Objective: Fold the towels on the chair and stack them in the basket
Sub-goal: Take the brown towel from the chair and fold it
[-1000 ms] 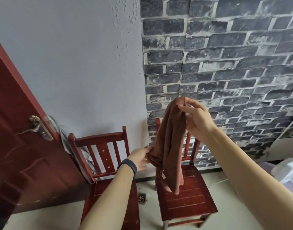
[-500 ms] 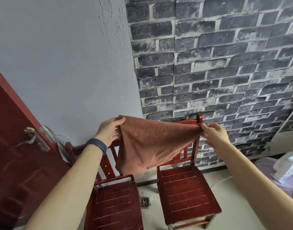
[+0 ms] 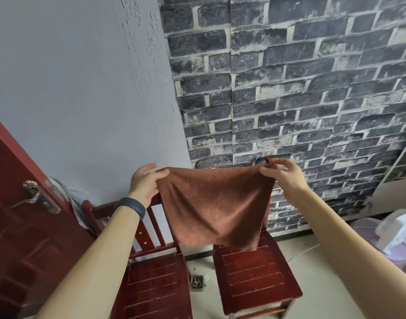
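Above slatted wooden chairs (image 3: pixel 252 275), both hands pinch a fuzzy brown towel (image 3: pixel 214 203).

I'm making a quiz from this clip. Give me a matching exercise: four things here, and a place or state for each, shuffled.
Things:
1. towel
2. left hand
3. door
4. right hand

Places or states:
A. at the far left
B. wears a dark wristband
C. hangs spread between both hands
D. pinches the towel's corner before the brick wall

Pairs: 1-C, 2-B, 3-A, 4-D
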